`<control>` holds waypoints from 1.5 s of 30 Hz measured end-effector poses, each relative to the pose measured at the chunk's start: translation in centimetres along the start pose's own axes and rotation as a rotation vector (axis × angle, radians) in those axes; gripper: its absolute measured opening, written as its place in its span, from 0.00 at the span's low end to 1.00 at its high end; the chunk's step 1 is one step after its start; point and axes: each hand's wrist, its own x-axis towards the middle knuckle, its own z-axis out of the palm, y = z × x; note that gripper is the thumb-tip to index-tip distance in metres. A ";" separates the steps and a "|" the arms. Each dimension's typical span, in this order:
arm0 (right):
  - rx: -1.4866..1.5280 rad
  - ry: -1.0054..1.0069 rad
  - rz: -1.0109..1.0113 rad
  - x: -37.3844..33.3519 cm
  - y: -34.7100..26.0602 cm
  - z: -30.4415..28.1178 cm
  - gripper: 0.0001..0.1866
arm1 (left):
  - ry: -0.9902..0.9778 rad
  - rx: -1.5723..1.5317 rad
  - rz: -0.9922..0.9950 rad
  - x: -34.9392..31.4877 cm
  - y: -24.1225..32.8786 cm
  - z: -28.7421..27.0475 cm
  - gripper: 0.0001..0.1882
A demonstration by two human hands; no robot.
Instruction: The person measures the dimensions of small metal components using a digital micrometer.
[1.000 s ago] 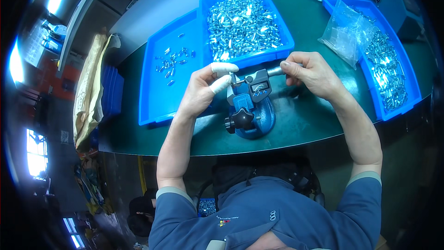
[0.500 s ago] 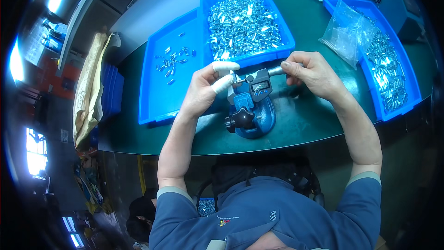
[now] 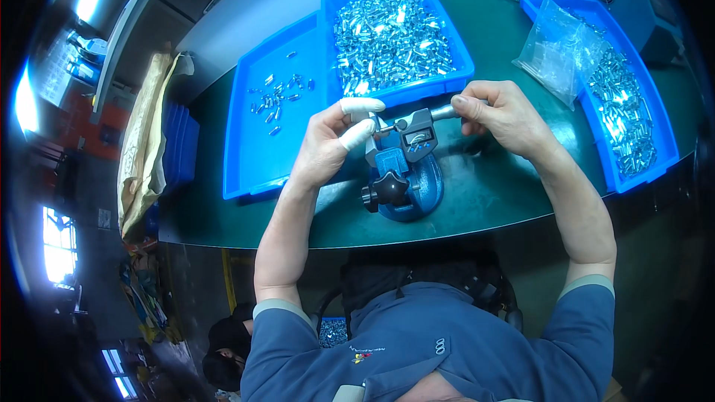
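Observation:
A digital micrometer (image 3: pixel 418 136) sits clamped in a blue stand (image 3: pixel 417 192) with a black star knob (image 3: pixel 389 188), near the table's front edge. My right hand (image 3: pixel 500 115) pinches the micrometer's thimble (image 3: pixel 445 112) between thumb and fingers. At the measuring gap, my left hand (image 3: pixel 328 141) has white finger cots on thumb and forefinger, and their tips close in around the jaws. Whatever sits between those tips is too small and covered to make out. Behind the stand, a blue tray (image 3: pixel 472 67) is heaped with small shiny metal cylinders (image 3: pixel 391 37).
To the left, another blue tray (image 3: pixel 232 141) holds several scattered metal cylinders (image 3: pixel 277 98). At right, a long blue tray (image 3: pixel 666 134) contains more metal pieces and a clear plastic bag (image 3: pixel 558 52). Brown paper sacking (image 3: pixel 145 141) stands beyond the green table's (image 3: pixel 491 212) left end.
Almost nothing differs. Both hands keep their places at the micrometer, with the right hand's fingers shifted very slightly at the thimble.

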 end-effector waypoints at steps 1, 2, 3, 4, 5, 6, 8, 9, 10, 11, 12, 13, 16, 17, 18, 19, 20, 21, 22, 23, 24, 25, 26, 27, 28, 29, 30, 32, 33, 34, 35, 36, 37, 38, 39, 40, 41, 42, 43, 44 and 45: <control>0.008 -0.001 0.007 0.1 0.1 0.1 0.19 | 0.001 0.000 -0.001 0.0 -0.2 -0.1 0.14; 0.015 -0.002 0.013 0.1 0.2 0.1 0.20 | -0.003 -0.003 0.017 0.1 -0.5 -0.2 0.14; 0.015 -0.003 0.012 0.2 0.2 0.1 0.20 | -0.007 -0.007 0.035 0.1 -0.7 -0.3 0.14; 0.002 0.003 0.000 0.1 0.3 0.1 0.20 | -0.010 -0.010 0.034 0.1 -0.6 -0.1 0.14; -0.011 0.008 -0.012 0.0 0.3 0.0 0.20 | 0.006 -0.026 0.009 0.1 -0.4 0.3 0.14; -0.013 0.010 -0.010 0.0 0.4 0.0 0.20 | 0.022 -0.043 -0.015 0.1 -0.3 0.5 0.14; 0.012 0.007 -0.001 -0.1 0.3 0.1 0.20 | 0.024 -0.036 -0.004 0.1 -0.5 0.2 0.14; 0.013 0.005 -0.003 -0.1 0.2 0.2 0.20 | 0.024 -0.030 0.009 0.1 -0.7 0.0 0.14; -0.010 0.010 -0.004 -0.1 0.1 0.2 0.20 | 0.025 -0.030 0.009 0.2 -1.0 -0.1 0.14; -0.032 0.015 -0.006 -0.1 0.1 0.2 0.20 | 0.047 -0.050 0.009 0.3 -1.4 -0.2 0.14; -0.033 0.014 -0.007 -0.1 0.1 0.2 0.20 | 0.070 -0.070 0.010 0.4 -1.6 -0.3 0.14; -0.018 0.009 -0.004 0.0 0.2 0.2 0.20 | 0.069 -0.071 0.010 0.4 -1.6 -0.3 0.14; -0.017 0.010 0.000 -0.1 0.2 0.1 0.20 | 0.058 -0.060 0.010 0.4 -1.6 -0.1 0.14; -0.030 0.014 0.000 -0.2 0.1 0.1 0.20 | 0.066 -0.061 0.003 0.4 -1.4 0.0 0.14; -0.031 0.016 0.000 -0.2 0.2 0.0 0.20 | 0.073 -0.062 -0.003 0.4 -1.3 0.1 0.14; -0.011 0.009 -0.002 -0.1 0.2 0.1 0.20 | 0.075 -0.058 -0.002 0.4 -1.3 -0.1 0.14; 0.009 0.002 -0.003 0.0 0.3 0.2 0.20 | 0.062 -0.061 0.008 0.3 -1.5 -0.3 0.14; 0.010 0.001 -0.008 0.0 0.2 0.2 0.20 | 0.049 -0.064 0.019 0.2 -1.6 -0.5 0.14; -0.011 0.004 -0.011 0.0 0.2 0.1 0.20 | 0.047 -0.066 0.022 0.3 -1.7 -0.4 0.14; -0.033 0.006 -0.014 0.0 0.1 0.0 0.20 | 0.036 -0.041 0.036 0.4 -1.8 -0.4 0.14; -0.036 0.010 -0.016 0.0 0.1 -0.1 0.20 | 0.027 -0.016 0.051 0.4 -1.7 -0.3 0.14; -0.015 0.004 -0.007 0.0 0.2 -0.1 0.20 | 0.027 -0.015 0.054 0.4 -1.7 -0.3 0.14; 0.005 -0.001 0.000 0.1 0.3 -0.1 0.20 | 0.027 -0.007 0.032 0.4 -1.5 -0.2 0.13; 0.002 -0.001 -0.004 0.1 0.3 -0.1 0.20 | 0.028 0.002 0.012 0.4 -1.2 -0.1 0.13; 0.014 0.017 -0.024 0.1 0.3 0.0 0.20 | 0.041 -0.021 -0.006 0.4 -0.9 0.1 0.13; 0.026 0.035 -0.045 0.1 0.2 0.1 0.21 | 0.043 -0.020 0.001 0.4 -0.9 0.0 0.13; 0.020 0.036 -0.052 0.1 0.2 0.1 0.21 | 0.028 -0.041 0.000 0.4 -0.9 -0.1 0.13; 0.011 0.031 -0.025 0.2 0.1 0.0 0.20 | 0.013 -0.051 0.002 0.4 -0.6 0.0 0.12; -0.005 0.025 -0.032 0.1 0.0 0.0 0.19 | 0.014 -0.053 0.017 0.2 -0.6 -0.1 0.12; 0.041 0.019 -0.041 0.1 0.4 0.1 0.18 | 0.022 -0.066 0.012 0.1 -0.8 0.0 0.12; 0.085 0.015 -0.049 0.1 0.7 0.3 0.16 | 0.027 -0.082 0.007 0.1 -0.8 0.1 0.11; 0.132 -0.011 -0.003 -0.1 0.5 0.2 0.13 | 0.015 -0.082 0.009 0.1 -0.7 0.2 0.11; 0.081 -0.007 -0.043 -0.2 0.2 0.3 0.12 | 0.000 -0.056 0.041 0.0 -0.8 -0.1 0.11; 0.090 -0.002 -0.056 -0.2 0.3 0.3 0.12 | 0.015 -0.064 0.048 -0.1 -1.1 0.0 0.11; 0.101 0.003 -0.067 -0.2 0.5 0.4 0.12 | 0.030 -0.072 0.053 0.0 -1.3 -0.1 0.11; 0.125 -0.004 -0.050 -0.2 0.5 0.5 0.13 | 0.031 -0.072 0.063 0.1 -1.1 -0.2 0.11; 0.120 -0.003 -0.057 -0.2 0.3 0.4 0.13 | 0.083 -0.081 0.053 0.2 -0.9 -0.4 0.11; 0.109 0.001 -0.051 -0.3 0.2 0.4 0.13 | 0.135 -0.090 0.040 0.2 -0.8 -0.7 0.11; 0.100 0.007 -0.040 -0.4 0.2 0.3 0.13 | 0.192 -0.031 0.056 0.4 -0.4 -1.5 0.11; 0.104 0.002 -0.040 -0.4 0.1 0.4 0.13 | 0.325 0.140 0.139 0.5 -0.3 -2.8 0.12; 0.094 0.002 -0.033 -0.3 -0.2 0.4 0.12 | 0.455 0.314 0.220 0.6 -0.3 -4.2 0.13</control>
